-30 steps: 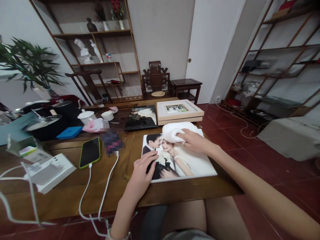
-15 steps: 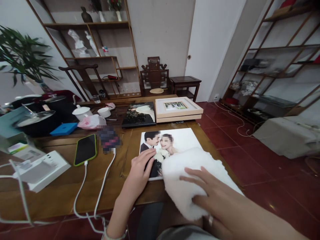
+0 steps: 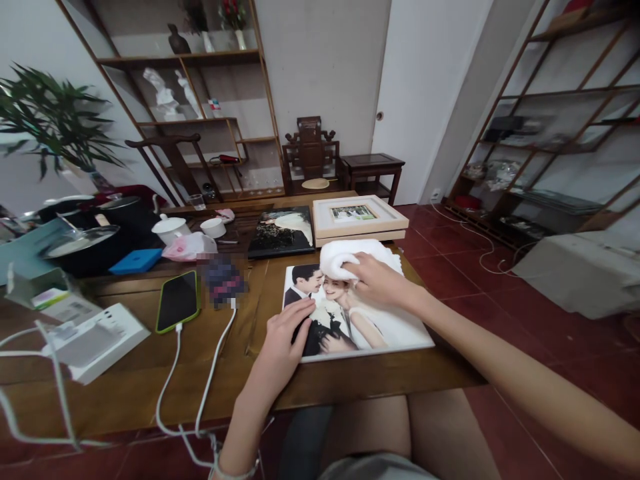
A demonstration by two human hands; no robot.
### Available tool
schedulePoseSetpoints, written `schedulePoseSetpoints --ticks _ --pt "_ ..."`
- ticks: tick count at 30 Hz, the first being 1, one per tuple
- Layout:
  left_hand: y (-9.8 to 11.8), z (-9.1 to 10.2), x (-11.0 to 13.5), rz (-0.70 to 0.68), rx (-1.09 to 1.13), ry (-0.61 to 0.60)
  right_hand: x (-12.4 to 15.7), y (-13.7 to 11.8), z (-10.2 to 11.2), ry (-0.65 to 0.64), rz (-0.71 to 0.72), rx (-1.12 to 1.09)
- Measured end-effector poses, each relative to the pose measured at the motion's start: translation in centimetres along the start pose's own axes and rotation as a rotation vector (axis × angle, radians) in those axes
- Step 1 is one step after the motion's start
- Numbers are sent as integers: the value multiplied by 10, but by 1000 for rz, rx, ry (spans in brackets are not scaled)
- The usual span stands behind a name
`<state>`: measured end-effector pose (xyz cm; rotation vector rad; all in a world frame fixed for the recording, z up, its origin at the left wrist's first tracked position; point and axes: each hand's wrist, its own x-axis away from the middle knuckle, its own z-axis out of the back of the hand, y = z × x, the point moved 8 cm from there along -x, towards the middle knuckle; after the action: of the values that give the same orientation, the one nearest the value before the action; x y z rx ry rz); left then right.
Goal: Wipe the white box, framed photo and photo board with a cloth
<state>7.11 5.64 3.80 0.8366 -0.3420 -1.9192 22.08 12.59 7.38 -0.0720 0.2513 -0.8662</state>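
A wedding photo panel (image 3: 370, 323) lies flat near the front edge of the wooden table (image 3: 280, 267). My left hand (image 3: 293, 327) rests on the panel's left side, fingers stretched out and lying flat. With my right hand (image 3: 373, 277) I grip a bunched white fluffy cloth (image 3: 337, 257). The cloth covers the panel's upper edge and part of its top right. Behind the panel are a dark photo panel (image 3: 283, 230) and a pale wooden picture frame (image 3: 360, 233), which seems to sit on another frame.
Left of my hands lie a phone in a green case (image 3: 179, 301), white cables (image 3: 213, 370) and an opened white box (image 3: 107, 340). Further back stand a black pot (image 3: 83, 247), a blue box (image 3: 135, 261), a white teapot (image 3: 170, 230) and a white cup (image 3: 213, 228).
My right hand has moved the white cloth away from me, from the panel's lower right to its upper edge, uncovering the lower picture. My left hand stays on the panel.
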Motion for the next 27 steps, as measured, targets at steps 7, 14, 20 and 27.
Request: schedulePoseSetpoints --ticks 7,14,20,27 --pt "-2 -2 0 28 -2 -8 36 -34 -9 -24 15 -9" --pt "1 0 -1 42 -13 -14 111 -100 -7 -270 73 -169" --pt "0 -2 -2 32 -17 -26 97 -76 5 -171 -1 -192" --pt "-2 -3 1 23 -2 -17 23 -35 -1 -84 -22 -37"
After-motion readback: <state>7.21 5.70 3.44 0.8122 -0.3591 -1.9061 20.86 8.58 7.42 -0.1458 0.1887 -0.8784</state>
